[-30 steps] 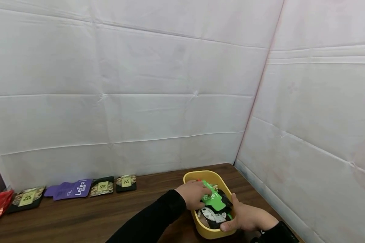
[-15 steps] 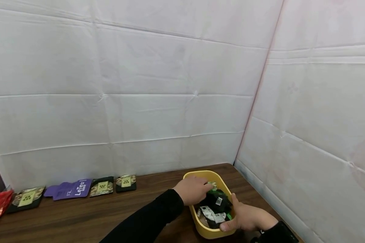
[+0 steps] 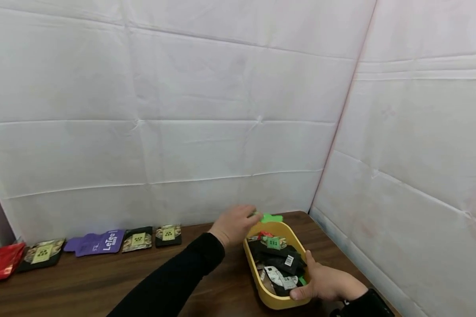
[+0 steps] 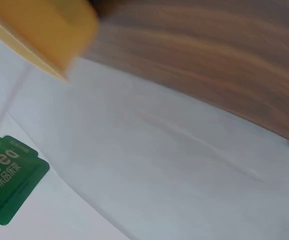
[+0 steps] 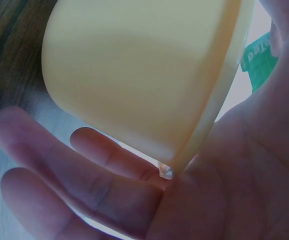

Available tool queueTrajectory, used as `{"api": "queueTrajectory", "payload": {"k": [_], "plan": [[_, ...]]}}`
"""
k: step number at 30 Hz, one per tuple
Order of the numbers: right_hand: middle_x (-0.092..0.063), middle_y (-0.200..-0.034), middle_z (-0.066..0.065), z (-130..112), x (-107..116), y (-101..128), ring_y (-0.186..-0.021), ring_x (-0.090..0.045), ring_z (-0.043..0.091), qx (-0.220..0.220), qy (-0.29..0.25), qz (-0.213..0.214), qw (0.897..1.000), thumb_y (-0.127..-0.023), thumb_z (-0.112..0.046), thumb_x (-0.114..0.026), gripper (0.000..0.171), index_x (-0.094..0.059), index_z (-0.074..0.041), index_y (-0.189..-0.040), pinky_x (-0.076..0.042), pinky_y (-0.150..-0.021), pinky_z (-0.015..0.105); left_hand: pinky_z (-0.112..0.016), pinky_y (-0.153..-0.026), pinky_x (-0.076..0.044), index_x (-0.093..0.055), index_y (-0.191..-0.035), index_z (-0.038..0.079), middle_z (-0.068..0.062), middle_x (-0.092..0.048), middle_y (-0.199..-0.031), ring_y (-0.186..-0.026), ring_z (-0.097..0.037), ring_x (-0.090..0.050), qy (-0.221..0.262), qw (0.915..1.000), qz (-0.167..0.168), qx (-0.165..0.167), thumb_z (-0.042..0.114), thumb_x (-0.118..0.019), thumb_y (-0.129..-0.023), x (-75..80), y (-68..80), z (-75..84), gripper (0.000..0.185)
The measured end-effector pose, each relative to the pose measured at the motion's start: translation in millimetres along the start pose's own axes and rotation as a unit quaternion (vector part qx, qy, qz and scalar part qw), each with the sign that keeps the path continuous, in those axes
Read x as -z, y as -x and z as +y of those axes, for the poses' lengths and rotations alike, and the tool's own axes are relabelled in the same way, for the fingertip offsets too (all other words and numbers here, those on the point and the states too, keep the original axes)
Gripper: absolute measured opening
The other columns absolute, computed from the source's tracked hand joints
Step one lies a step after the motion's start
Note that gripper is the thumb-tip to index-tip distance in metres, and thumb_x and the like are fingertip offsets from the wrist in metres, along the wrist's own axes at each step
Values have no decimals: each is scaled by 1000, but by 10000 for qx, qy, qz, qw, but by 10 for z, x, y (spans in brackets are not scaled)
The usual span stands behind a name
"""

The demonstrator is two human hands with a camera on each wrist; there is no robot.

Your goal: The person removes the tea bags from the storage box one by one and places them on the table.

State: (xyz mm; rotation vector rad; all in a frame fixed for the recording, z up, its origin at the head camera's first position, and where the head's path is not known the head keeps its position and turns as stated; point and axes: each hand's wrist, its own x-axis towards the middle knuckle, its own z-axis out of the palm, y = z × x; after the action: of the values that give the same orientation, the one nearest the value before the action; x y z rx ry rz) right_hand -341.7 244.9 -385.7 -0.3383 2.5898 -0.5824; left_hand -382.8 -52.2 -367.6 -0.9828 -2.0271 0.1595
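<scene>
A yellow oval tub [image 3: 262, 294] stands on the brown table near the right wall, filled with several dark and green sachets [image 3: 277, 259]. My left hand [image 3: 235, 224] is raised above the tub's far rim and pinches a green LeTea packet [image 3: 270, 217]; the same green packet [image 4: 7, 190] shows in the left wrist view with the tub [image 4: 44, 30] beyond it. My right hand [image 3: 326, 284] grips the tub's near right rim, thumb inside; in the right wrist view the right hand's fingers [image 5: 79, 185] curl under the tub's wall [image 5: 134, 80].
Along the back wall lies a row of packets: a red one [image 3: 1, 266], dark ones [image 3: 42, 254], a purple LeTea packet [image 3: 97, 242], and two more dark ones [image 3: 168, 234]. White sheet walls close the back and right. Bare wood lies between the row and the tub.
My left hand has lifted the green packet out of the tub, up and back past the far rim. My right hand has kept its grip on the rim.
</scene>
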Motion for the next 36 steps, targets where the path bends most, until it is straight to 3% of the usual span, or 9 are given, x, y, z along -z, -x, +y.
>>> {"api": "queueTrajectory", "payload": {"k": [4,8,11,15,18,22,28,34,36], "plan": [[-27,-145,45,-15,-9,3,-135,-32,53,8,42,82,10000,-73,-61,-80,138,4,17,-149,-29,-106,63,-30,-72,-49,-62,-115,9,-6,-58,-98,-83,-19,-58,-8,9990,-45,434,5,-71,-91,2,212,-277,26],[-26,-145,46,-26,-9,5,-135,-32,54,-17,89,92,9999,-72,-61,-80,138,3,18,-149,-29,-106,64,-32,-65,-41,-60,-105,7,-6,-47,-87,-71,-19,-44,-83,9939,-395,1026,5,-70,-92,-23,483,-459,17],[-23,-147,45,-15,-1,0,-136,-30,54,-22,21,38,10000,-73,-61,-79,137,3,17,-150,-28,-107,63,-34,-65,-36,-60,-99,7,-7,-41,-84,-71,-21,-38,-183,9868,-679,1460,3,-68,-93,-41,672,-514,11],[-21,-148,45,9,7,2,-137,-29,53,84,-73,-26,9999,-76,-59,-79,135,5,17,-150,-28,-107,63,-37,-73,-40,-63,-96,8,-8,-47,-87,-79,-24,-46,-413,9782,-932,1809,3,-67,-94,-115,839,-511,7],[-22,-147,46,18,17,8,-136,-29,54,131,-89,-32,9999,-77,-58,-79,134,6,17,-149,-28,-107,63,-37,-76,-46,-67,-92,10,-8,-52,-85,-81,-25,-53,-593,9715,-1182,1967,5,-68,-93,-195,876,-470,5],[-23,-148,45,12,16,8,-136,-30,53,103,-82,-49,9999,-76,-60,-78,134,4,17,-150,-29,-106,63,-35,-76,-50,-69,-77,13,-5,-54,-75,-76,-22,-57,-593,9562,-1795,2234,7,-72,-91,-269,903,-387,15],[-24,-146,45,-19,-4,24,-136,-31,54,16,27,37,10000,-74,-61,-79,136,3,17,-150,-29,-106,63,-36,-68,-53,-66,-66,11,-4,-55,-68,-68,-23,-59,51,9387,-2300,2569,5,-71,-90,-270,942,-298,25],[-25,-147,45,-24,1,36,-135,-32,53,-14,68,78,9999,-73,-62,-79,138,4,16,-150,-29,-106,63,-42,-60,-53,-62,-67,10,-6,-56,-66,-64,-26,-60,607,9032,-3034,2973,5,-64,-94,-233,903,-252,29],[-25,-147,44,-23,-2,33,-136,-32,52,-32,61,82,9999,-72,-62,-79,138,4,16,-150,-29,-106,63,-43,-63,-53,-64,-70,9,-7,-57,-69,-68,-26,-60,725,9013,-3026,3014,6,-64,-94,-205,852,-235,24]]}}
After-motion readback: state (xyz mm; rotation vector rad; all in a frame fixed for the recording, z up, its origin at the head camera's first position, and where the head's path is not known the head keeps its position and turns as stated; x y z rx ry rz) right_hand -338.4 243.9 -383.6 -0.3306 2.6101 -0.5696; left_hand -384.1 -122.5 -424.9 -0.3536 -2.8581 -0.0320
